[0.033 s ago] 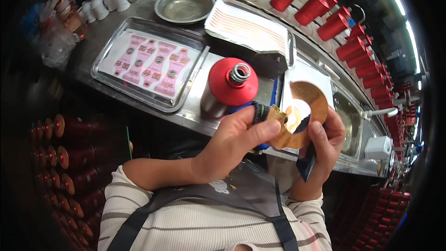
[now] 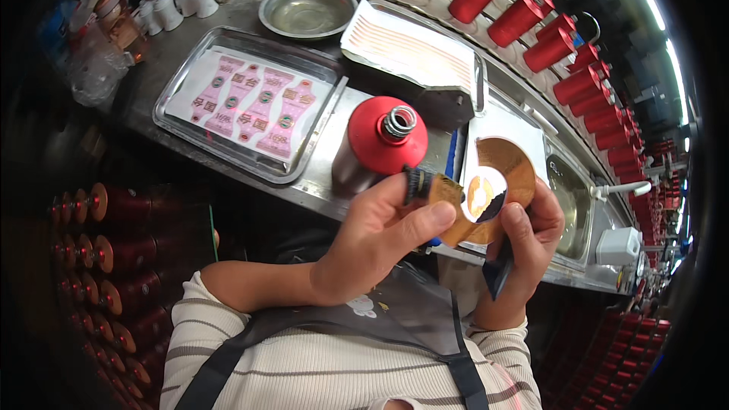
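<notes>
My left hand (image 2: 380, 235) pinches a small dark ribbed cap (image 2: 415, 182) with a gold strip (image 2: 448, 191) at its side. That strip runs to a gold-brown tape roll (image 2: 510, 161) with a white centre, which my right hand (image 2: 528, 247) holds from below. A dark blue flat object (image 2: 497, 272) is also tucked in my right hand. Just behind my left hand, a red bottle (image 2: 376, 140) with a bare metal threaded neck stands upright on the steel counter (image 2: 152, 80).
A steel tray (image 2: 171, 110) of pink labels lies at the left, with a round metal bowl (image 2: 307, 9) behind it. A stack of striped sheets (image 2: 410, 45) sits at centre back. Red bottles (image 2: 531, 19) line the rear right. More red bottles (image 2: 99, 258) fill racks below.
</notes>
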The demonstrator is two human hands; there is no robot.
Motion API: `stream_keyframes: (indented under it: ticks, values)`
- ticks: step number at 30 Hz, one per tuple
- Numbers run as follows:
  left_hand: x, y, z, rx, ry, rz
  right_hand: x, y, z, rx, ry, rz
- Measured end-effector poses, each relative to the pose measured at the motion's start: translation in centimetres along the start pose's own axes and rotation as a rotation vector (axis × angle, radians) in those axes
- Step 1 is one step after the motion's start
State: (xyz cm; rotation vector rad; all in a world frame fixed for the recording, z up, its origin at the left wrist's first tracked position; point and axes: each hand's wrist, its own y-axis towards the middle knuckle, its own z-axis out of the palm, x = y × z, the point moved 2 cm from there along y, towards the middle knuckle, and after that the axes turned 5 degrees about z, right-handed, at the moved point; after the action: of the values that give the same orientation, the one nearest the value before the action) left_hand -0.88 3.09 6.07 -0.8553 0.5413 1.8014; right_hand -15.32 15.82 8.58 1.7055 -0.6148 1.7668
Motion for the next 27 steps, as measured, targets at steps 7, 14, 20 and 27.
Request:
stream_keyframes:
  ticks: [7,14,20,27]
  values:
    - [-1.1,-0.3,-3.9,-0.42,0.389,0.595,-3.5,3.4,5.4,0.09,-0.098,-0.24]
    - [-1.1,1.0,-6.4,-0.466,0.592,0.609,-5.3,5.1,6.4,0.055,-0.047,-0.201]
    - [-1.7,2.0,-8.3,-0.452,0.68,0.635,-4.3,6.1,6.5,0.084,0.007,-0.017]
    - [-1.0,3.0,-8.4,-0.197,0.28,0.456,-2.9,5.5,6.7,0.062,-0.046,0.186]
